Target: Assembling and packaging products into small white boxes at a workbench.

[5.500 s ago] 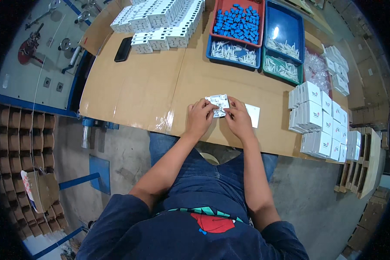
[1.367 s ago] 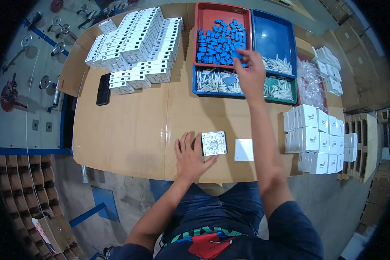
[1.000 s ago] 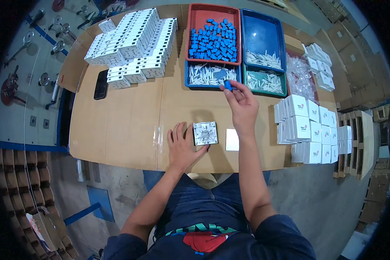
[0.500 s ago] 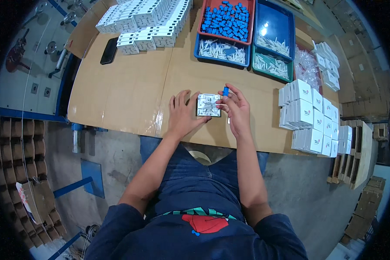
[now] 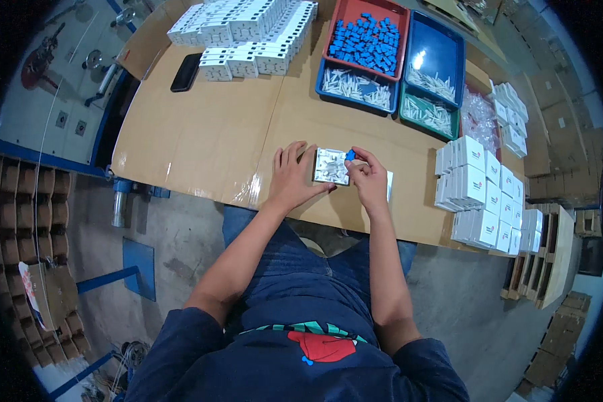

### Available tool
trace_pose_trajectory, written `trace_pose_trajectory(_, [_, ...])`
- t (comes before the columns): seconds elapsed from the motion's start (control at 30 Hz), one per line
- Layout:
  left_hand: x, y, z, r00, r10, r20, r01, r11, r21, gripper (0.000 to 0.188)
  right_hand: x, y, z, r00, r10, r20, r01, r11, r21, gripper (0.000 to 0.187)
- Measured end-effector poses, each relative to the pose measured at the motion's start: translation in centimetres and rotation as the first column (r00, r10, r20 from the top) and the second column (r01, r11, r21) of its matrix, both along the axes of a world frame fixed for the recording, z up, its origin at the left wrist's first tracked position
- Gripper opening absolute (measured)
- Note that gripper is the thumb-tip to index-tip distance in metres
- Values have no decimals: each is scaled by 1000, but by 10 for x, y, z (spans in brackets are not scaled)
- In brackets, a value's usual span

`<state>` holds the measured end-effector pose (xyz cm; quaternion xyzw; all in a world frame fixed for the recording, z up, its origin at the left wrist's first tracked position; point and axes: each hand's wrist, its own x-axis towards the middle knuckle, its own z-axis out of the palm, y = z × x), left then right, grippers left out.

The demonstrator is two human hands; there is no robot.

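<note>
A white square electrical housing [image 5: 329, 166], its open inner side facing up, lies on the cardboard-covered table in front of me. My left hand [image 5: 292, 177] braces it, index fingertip by the upper left corner and thumb against the lower edge; the other fingers are spread. Between the thumb and fingers of my right hand [image 5: 370, 179] is a small blue plastic part [image 5: 350, 155], at the housing's upper right corner. My fingers partly cover that corner, so I cannot tell whether the part is seated. Beside my right hand lies a flat white piece [image 5: 389, 185].
Beyond my hands stand a red tray [image 5: 403, 41] of blue parts, blue trays [image 5: 320, 79] and a green tray [image 5: 457, 126] with thin white pieces. Stacked white housings [image 5: 258, 65] and a black phone [image 5: 186, 72] are far left. White boxed units [image 5: 469, 191] are piled right.
My right hand has lowered the blue part from above the housing's right side onto its upper right corner. The view has shifted slightly; my left hand stays at the housing.
</note>
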<state>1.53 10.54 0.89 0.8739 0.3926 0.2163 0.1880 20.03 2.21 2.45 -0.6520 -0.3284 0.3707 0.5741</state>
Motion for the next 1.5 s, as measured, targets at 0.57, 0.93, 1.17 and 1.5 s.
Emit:
trace_pose_trajectory(0.57, [0,4,-3,1000,3,4,-3,1000,15,89,-12,44,-16,649,267,712,-235,961,-146,33])
trace_pose_trajectory(0.93, [4,3,0,1000,-4,-3,4,1000,-30,87,-12,43,-16,644,252,722,-182,968,-176,31])
trace_pose_trajectory(1.17, [4,5,1,1000,-13,4,13,1000,-12,87,-14,49,-13,624,266,734,-137,963,-233,31])
trace_pose_trajectory(1.5, [3,3,-2,1000,2,-12,-2,1000,-1,87,-22,42,-21,682,213,699,-141,977,-160,37])
